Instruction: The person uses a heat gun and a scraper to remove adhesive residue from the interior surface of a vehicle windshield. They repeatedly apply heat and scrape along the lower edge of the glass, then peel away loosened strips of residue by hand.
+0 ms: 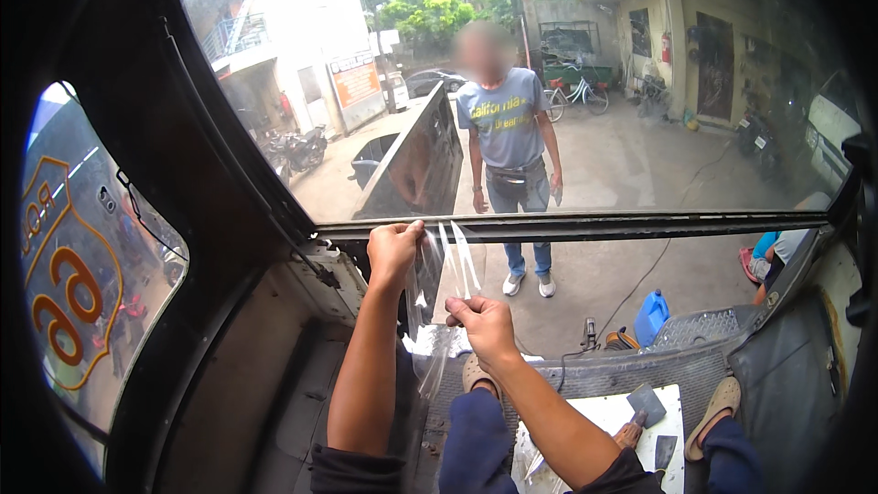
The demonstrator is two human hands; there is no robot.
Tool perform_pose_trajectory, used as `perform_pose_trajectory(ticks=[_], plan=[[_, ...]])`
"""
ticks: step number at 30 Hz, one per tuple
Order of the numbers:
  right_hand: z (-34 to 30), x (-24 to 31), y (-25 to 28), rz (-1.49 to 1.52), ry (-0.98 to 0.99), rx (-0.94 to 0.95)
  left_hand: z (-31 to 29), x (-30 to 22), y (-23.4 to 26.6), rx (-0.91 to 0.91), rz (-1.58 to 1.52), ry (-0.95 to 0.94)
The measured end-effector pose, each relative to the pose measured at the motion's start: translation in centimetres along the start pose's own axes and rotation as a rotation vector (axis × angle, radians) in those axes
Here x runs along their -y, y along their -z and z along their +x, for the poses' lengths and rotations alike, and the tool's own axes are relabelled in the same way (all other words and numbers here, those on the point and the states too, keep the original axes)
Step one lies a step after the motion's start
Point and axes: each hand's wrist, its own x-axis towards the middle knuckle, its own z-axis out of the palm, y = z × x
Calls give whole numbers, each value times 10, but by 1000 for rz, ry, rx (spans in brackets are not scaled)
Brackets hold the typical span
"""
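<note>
A strip of clear plastic film (428, 279) hangs in creased folds from the dark lower rail (640, 226) of the large window. With closed fingers, my left hand (391, 252) pinches the film's upper edge right at the rail. My right hand (487, 327) is lower and to the right, its thumb and fingers closed on another part of the film. Loose film dangles below and between both hands. Part of its edge is hidden behind my fingers.
A white board (599, 412) between my feet bears a grey flat blade (647, 404) and another scraper-like tool (665, 453). Outside stand a person in a grey shirt (512, 119) and a blue jug (651, 317). A crouching person's leg shows at right. A cable (631, 311) crosses the ground.
</note>
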Motion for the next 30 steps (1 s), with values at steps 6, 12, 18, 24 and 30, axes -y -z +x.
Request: perform_pose_trajectory(ticks=[6,12,18,24,30], plan=[[-4,-11,5,46,46,-11,-10,20,0,97,-319,83],[-9,-15,10,-66,29,10,-17,40,6,152,-438,167],[-29,-12,50,-270,43,218,-56,78,12,350,-529,79],[-68,-26,229,-647,-411,685,-101,133,10,823,129,200],[-164,-84,417,-779,-1027,949,-92,105,0,484,283,-69]])
